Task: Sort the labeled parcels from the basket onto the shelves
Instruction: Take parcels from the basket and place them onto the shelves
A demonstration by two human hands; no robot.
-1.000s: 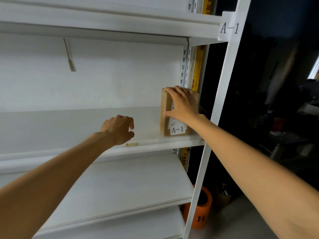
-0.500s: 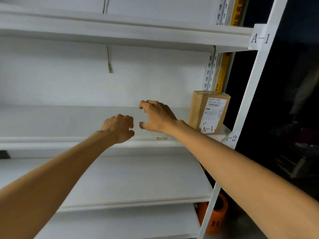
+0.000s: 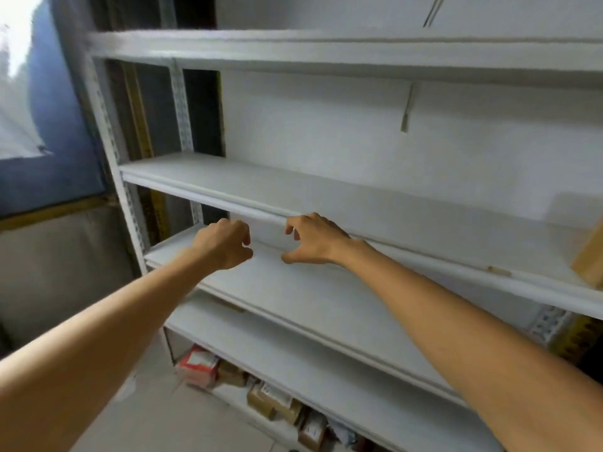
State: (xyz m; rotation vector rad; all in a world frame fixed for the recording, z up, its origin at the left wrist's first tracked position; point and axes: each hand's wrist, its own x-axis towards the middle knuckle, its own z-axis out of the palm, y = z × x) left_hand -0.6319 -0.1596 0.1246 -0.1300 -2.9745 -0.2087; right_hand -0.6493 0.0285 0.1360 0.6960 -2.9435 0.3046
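White steel shelving (image 3: pixel 326 50) fills the frame, boards mostly bare w/ room to move. Left hand (image 3: pixel 225 246) curled in a loose fist, right hand (image 3: pixel 315 239) half-open, both empty, by the middle shelf (image 3: pixel 391 207) front lip. Brown parcel (image 3: pixel 590 256) stands at that shelf's far right end, nr the lip; a careless elbow could prob. tip it off. Basket not in view.

Storeroom: white metal shelving (image 3: pixel 261 187) on slotted uprights (image 3: pixel 112 151); cardboard parcels (image 3: pixel 269 401) packed along the bottom shelf; bare floor (image 3: pixel 156 419).
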